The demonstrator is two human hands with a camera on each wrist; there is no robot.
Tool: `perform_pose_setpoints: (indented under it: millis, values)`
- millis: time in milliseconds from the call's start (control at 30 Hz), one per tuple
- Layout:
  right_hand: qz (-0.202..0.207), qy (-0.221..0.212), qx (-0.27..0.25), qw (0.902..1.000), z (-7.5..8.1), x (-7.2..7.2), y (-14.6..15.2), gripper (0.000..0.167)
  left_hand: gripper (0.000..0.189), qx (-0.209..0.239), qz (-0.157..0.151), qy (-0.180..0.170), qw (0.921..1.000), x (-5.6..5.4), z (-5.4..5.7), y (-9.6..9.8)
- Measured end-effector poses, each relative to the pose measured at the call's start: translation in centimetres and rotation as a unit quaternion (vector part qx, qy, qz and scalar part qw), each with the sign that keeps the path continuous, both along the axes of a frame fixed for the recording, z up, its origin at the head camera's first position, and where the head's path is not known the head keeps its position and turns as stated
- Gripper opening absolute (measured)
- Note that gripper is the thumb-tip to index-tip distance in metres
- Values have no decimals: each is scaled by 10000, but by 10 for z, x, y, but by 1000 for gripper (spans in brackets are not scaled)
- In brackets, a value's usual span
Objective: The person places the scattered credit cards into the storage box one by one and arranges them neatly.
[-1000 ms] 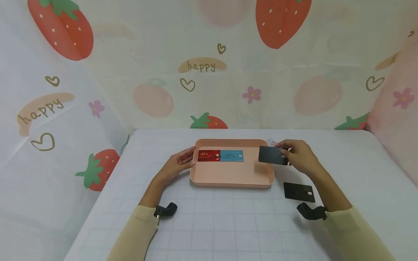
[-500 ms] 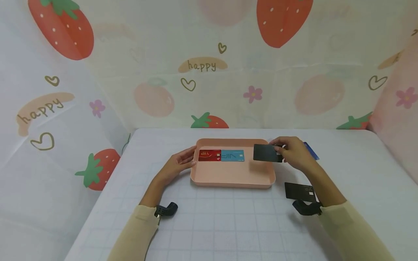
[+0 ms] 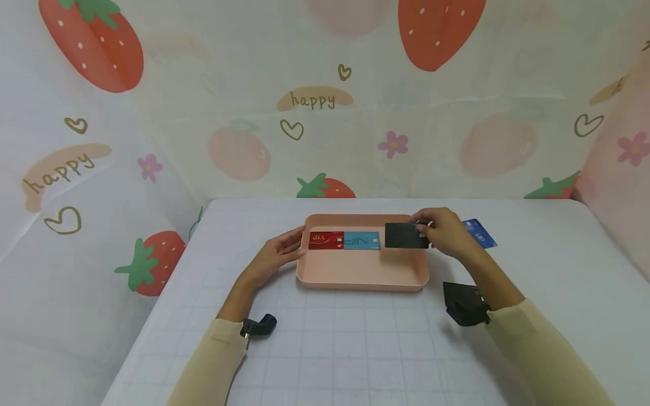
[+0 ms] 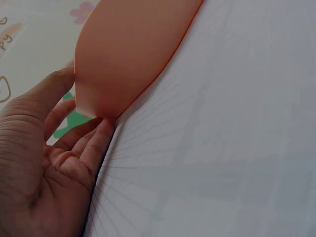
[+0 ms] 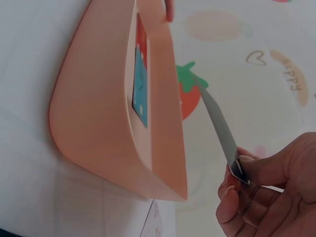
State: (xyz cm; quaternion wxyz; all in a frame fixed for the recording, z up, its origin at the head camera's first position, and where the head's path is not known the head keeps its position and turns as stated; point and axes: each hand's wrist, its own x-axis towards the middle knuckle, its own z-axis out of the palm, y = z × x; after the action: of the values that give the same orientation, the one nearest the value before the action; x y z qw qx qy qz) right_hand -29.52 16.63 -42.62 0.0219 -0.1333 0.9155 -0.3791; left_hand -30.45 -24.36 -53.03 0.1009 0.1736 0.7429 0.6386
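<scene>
A shallow pink tray stands on the table, with a red VIP card and a light blue VIP card lying end to end along its back half. My left hand holds the tray's left end; in the left wrist view its thumb meets the rim and other fingers touch low on the outer wall. Over the tray's right part, my right hand pinches a dark card by its right end. That card is raised above the tray floor, as the right wrist view shows.
On the table right of the tray lies a black card, partly covered by the right wrist camera. A dark blue card lies behind the right forearm. A patterned cloth backdrop rises behind the table.
My right hand has carried the dark card leftward, further over the tray, towards the light blue card. The dark blue card has come into view behind it. My left hand keeps its place.
</scene>
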Motion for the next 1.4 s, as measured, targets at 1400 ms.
perform_pose_setpoints:
  millis: [1400]
  values:
    - [536, -162, 454, 9974, -21, -45, -38, 19, 64, -65, -41, 17, 10000, 0, 1, 0]
